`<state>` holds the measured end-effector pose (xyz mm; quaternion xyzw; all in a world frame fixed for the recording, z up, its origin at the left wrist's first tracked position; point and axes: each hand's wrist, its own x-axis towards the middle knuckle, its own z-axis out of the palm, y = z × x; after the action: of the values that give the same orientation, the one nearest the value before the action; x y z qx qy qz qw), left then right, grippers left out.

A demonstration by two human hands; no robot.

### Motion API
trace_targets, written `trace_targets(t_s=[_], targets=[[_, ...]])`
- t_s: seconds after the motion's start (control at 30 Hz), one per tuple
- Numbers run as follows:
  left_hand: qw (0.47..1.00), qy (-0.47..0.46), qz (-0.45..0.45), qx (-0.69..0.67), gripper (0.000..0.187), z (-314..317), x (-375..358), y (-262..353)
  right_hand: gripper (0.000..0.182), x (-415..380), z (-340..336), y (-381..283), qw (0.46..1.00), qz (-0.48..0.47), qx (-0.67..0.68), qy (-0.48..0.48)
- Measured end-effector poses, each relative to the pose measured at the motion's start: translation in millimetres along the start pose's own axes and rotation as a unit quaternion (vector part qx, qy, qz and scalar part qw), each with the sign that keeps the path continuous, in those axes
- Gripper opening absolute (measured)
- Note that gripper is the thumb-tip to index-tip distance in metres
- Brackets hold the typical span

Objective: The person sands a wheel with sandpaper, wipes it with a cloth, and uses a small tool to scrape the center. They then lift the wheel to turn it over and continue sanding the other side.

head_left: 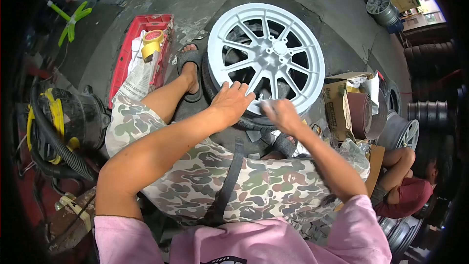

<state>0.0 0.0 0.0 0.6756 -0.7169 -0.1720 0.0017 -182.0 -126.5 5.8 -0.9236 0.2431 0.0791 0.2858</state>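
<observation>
A pale grey-white multi-spoke alloy wheel (279,48) lies face up on a black tyre (211,80) between my feet. My left hand (232,102) rests on the near left part of its rim, fingers extended over the surface. My right hand (282,116) is at the near edge of the rim, to the right of the left one. Motion blurs its fingers, which are curled together at the rim. A small pale patch shows at their tips, but what it is I cannot make out.
Left of the wheel stands a red tray (115,71) with yellow tape rolls (152,44) and newspaper (139,80). A black vacuum (73,117) with a hose is farther left. On the right are a cardboard box (337,110), brown abrasive rolls (359,115), more wheels (400,129) and a seated person (408,195).
</observation>
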Motion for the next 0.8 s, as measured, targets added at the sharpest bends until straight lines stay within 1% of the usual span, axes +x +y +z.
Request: trace_targets(t_s=[0.03, 0.07, 0.1, 0.17, 0.2, 0.23, 0.3, 0.33, 0.37, 0.43, 0.47, 0.5, 0.53, 0.57, 0.63, 0.67, 0.7, 0.77, 0.8], targets=[[0.999, 0.01, -0.002, -0.03, 0.059, -0.7, 1.0, -3.0, 0.04, 8.4, 6.8, -12.2, 0.999, -0.029, -0.02, 0.037], [0.998, 0.019, -0.004, -0.058, 0.056, -1.1, 0.7, -6.7, 0.041, 16.9, 22.1, -10.4, 0.995, -0.048, 0.007, 0.082], [0.998, 0.029, -0.002, -0.048, 0.056, -7.8, 6.1, -4.5, 0.041, 16.5, 14.8, -2.9, 0.994, -0.053, 0.001, 0.095], [0.997, 0.062, -0.034, -0.021, 0.049, -6.9, -1.3, -4.1, 0.043, 5.1, 13.5, 8.5, 0.996, -0.051, 0.031, 0.066], [0.997, 0.061, -0.049, 0.028, 0.044, -5.8, -5.7, -5.8, 0.046, -7.8, -4.0, 8.0, 0.998, -0.04, 0.039, 0.038], [0.996, 0.066, -0.048, 0.028, 0.044, -4.6, -3.7, -10.2, 0.046, -16.0, -18.2, 21.9, 0.998, -0.041, 0.035, 0.04], [0.98, 0.081, -0.063, 0.171, 0.042, -0.3, -3.0, -13.2, 0.049, -33.6, -37.2, 38.6, 0.996, 0.005, -0.086, 0.011], [0.972, 0.07, -0.067, 0.216, 0.041, -1.2, -4.8, -9.8, 0.05, -32.0, -30.9, 34.6, 0.995, -0.001, -0.097, 0.023], [0.97, 0.072, -0.065, 0.221, 0.041, -1.0, -2.7, -8.5, 0.05, -23.1, -21.7, 28.5, 0.995, -0.001, -0.096, 0.029], [0.966, 0.044, -0.068, 0.247, 0.037, 4.5, 0.6, -3.2, 0.05, -2.2, -7.4, -6.1, 0.984, 0.044, -0.174, -0.016], [0.965, 0.043, -0.066, 0.25, 0.037, 1.2, 2.1, -2.3, 0.052, 2.5, 12.2, 0.8, 0.987, -0.028, -0.132, 0.085], [0.984, 0.021, -0.054, 0.171, 0.032, -4.9, 5.6, -5.5, 0.052, 5.0, 7.6, -2.3, 0.987, -0.027, -0.128, 0.09], [0.995, -0.002, -0.04, 0.089, 0.028, -14.3, 8.7, -7.0, 0.051, 7.1, -6.3, -5.9, 0.998, -0.011, 0.041, 0.055], [0.995, -0.004, -0.037, 0.09, 0.028, -24.5, 12.4, -9.6, 0.051, 4.5, -21.7, -9.1, 0.978, 0.006, 0.209, 0.018], [0.994, -0.096, -0.029, -0.035, 0.026, -56.2, 23.0, -12.7, 0.047, -19.8, -65.0, -2.1, 0.982, 0.062, 0.171, 0.044], [0.996, -0.028, -0.026, -0.074, 0.025, -48.8, 28.7, -20.3, 0.044, -39.1, -86.3, 9.4, 0.981, 0.037, 0.155, 0.11], [0.993, -0.034, -0.052, -0.096, 0.03, -59.2, 33.3, -17.6, 0.042, -61.5, -109.3, 22.6, 0.975, 0.014, 0.138, 0.176], [0.995, 0.025, -0.037, -0.089, 0.039, -61.7, 48.7, -21.5, 0.044, -119.6, -175.5, 18.2, 0.976, 0.11, -0.015, 0.186], [0.992, 0.053, -0.048, -0.108, 0.044, -66.9, 53.4, -19.0, 0.043, -146.9, -195.0, 16.6, 0.962, 0.132, -0.005, 0.238]])
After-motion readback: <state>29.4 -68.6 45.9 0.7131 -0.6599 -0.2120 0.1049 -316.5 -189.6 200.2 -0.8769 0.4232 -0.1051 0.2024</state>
